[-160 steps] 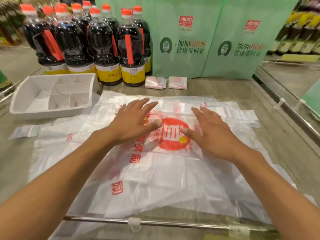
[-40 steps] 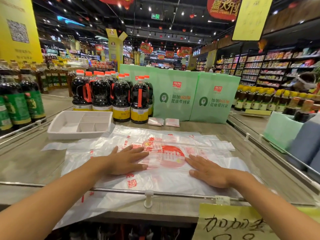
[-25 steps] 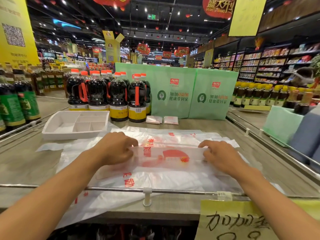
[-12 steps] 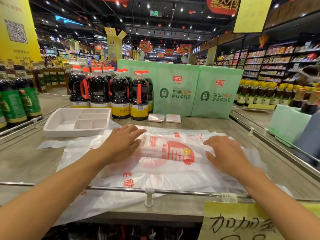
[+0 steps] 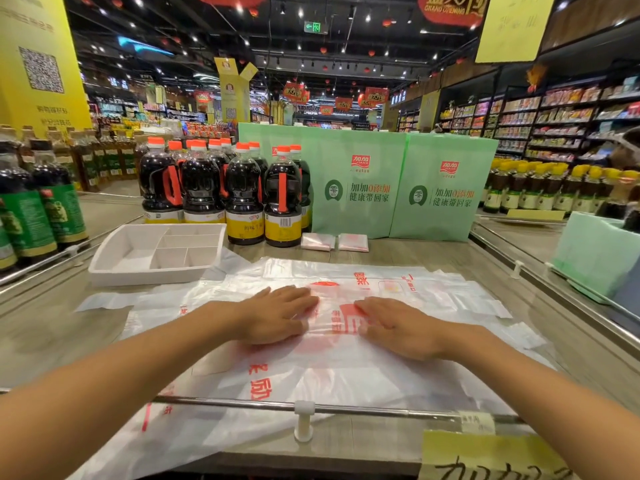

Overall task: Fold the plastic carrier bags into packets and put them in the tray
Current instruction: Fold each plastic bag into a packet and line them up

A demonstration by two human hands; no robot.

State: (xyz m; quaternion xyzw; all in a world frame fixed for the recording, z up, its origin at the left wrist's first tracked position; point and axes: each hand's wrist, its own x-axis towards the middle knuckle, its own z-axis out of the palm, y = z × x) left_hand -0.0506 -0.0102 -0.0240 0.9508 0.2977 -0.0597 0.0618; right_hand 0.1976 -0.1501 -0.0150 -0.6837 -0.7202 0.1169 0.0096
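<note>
The left grip [image 5: 277, 315] and right grip [image 5: 398, 327] have slid inward along the folded carrier bag [image 5: 337, 320] since half a second ago. Both lie flat, fingers straight, grasping nothing, pressing it onto the spread bags [image 5: 450, 296] on the counter [image 5: 52, 334]. The white tray [image 5: 156, 276] stands beyond, to the left.

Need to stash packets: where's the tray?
Head view, left: the tray stands on the counter before the dark bottles, beyond the left hand.
</note>
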